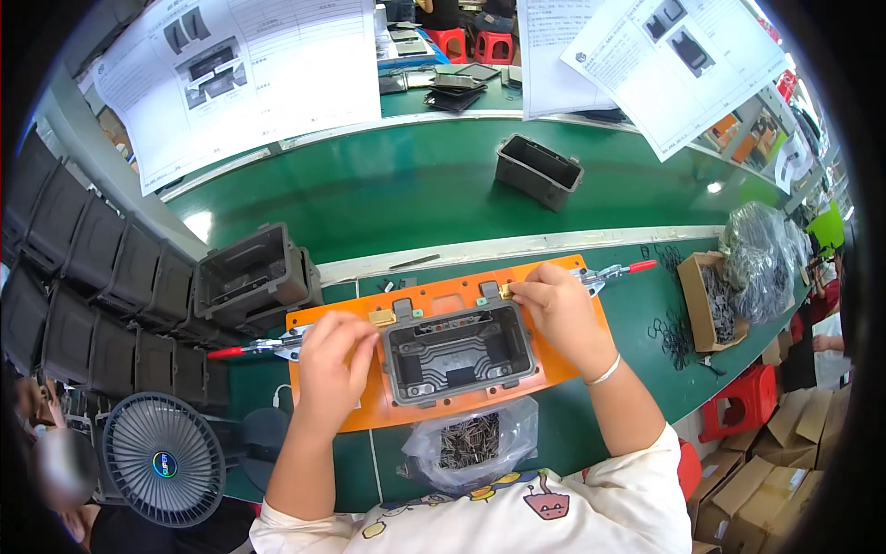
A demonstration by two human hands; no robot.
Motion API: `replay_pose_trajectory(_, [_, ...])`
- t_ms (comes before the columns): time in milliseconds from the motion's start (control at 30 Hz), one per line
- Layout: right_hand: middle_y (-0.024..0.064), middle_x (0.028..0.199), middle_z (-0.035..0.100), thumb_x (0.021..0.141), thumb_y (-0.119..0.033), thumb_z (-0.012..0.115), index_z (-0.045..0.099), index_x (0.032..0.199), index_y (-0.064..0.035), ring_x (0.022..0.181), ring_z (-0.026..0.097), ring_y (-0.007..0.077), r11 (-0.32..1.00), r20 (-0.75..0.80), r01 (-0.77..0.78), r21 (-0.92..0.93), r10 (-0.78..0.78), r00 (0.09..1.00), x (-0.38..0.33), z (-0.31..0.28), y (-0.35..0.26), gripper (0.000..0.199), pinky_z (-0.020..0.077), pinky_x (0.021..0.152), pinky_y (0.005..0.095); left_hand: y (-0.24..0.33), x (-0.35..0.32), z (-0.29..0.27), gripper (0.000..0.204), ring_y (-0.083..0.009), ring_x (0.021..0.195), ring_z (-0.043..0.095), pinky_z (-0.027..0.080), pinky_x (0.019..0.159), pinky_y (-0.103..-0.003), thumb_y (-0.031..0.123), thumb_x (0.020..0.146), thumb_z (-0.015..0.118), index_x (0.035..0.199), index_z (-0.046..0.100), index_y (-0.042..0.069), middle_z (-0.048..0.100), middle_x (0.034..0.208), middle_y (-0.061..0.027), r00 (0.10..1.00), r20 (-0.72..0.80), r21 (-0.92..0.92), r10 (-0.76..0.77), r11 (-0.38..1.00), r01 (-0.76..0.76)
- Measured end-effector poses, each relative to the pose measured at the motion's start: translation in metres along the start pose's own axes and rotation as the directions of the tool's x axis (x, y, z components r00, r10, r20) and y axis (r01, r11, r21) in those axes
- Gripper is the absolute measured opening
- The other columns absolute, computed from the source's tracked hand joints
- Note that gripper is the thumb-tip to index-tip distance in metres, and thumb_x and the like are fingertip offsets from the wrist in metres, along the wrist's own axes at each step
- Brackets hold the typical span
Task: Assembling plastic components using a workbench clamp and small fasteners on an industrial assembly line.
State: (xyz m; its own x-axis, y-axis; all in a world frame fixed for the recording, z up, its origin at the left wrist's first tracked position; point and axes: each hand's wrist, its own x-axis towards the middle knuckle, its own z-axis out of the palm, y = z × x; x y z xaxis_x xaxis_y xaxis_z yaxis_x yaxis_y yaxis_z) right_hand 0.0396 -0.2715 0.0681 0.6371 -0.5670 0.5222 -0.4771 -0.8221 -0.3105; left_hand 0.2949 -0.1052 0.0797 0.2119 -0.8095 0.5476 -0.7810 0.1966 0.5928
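On the orange fixture plate [554, 365], your hands flank the grey housing [459, 352]: left hand [334, 365] curled, grip unclear; right hand [552, 305] pinching a hidden small part. Clear bag of pins [472, 443] sits below.

Both bare forearms rise from the lower edge and angle slightly inward over the bench. The left hand [334, 367] lies palm down near the left edge, knuckles up, fingers curled and bunched at the tips. The right hand [555, 305] sits farther up toward the far edge, fingertips pinched together, a thin bangle around its wrist.
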Motion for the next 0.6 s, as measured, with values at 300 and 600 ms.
replay_pose_trajectory(300, [0.0125, 0.090, 0.062, 0.074, 0.003, 0.072, 0.065, 0.107, -0.0003, 0.080, 0.061, 0.0289, 0.979, 0.020, -0.087, 0.185, 0.084, 0.996, -0.002, -0.011, -0.012, 0.034, 0.0500, 0.070, 0.0362, -0.030, 0.000, 0.016, 0.008, -0.0256, 0.080, 0.059, 0.040, 0.078, -0.037, 0.005, 0.074, 0.071, 0.081, 0.067, 0.006, 0.061, 0.084, -0.0051, 0.998, 0.029, 0.140, 0.059, 0.988, -0.063])
replay_pose_trajectory(600, [0.0102, 0.102, 0.062, 0.070, -0.007, 0.076, 0.069, 0.104, -0.0064, 0.093, 0.057, 0.0287, 0.999, 0.155, 0.017, -0.045, -0.010, 0.988, 0.019, -0.019, -0.022, 0.035, 0.0449, 0.080, 0.0388, -0.017, -0.025, -0.006, 0.040, -0.0351, 0.104, 0.055, 0.040, 0.093, -0.043, 0.003, 0.075, 0.070, 0.114, 0.063, 0.004, 0.058, 0.116, -0.0155, 0.999, 0.051, 0.198, -0.010, 0.980, 0.000])
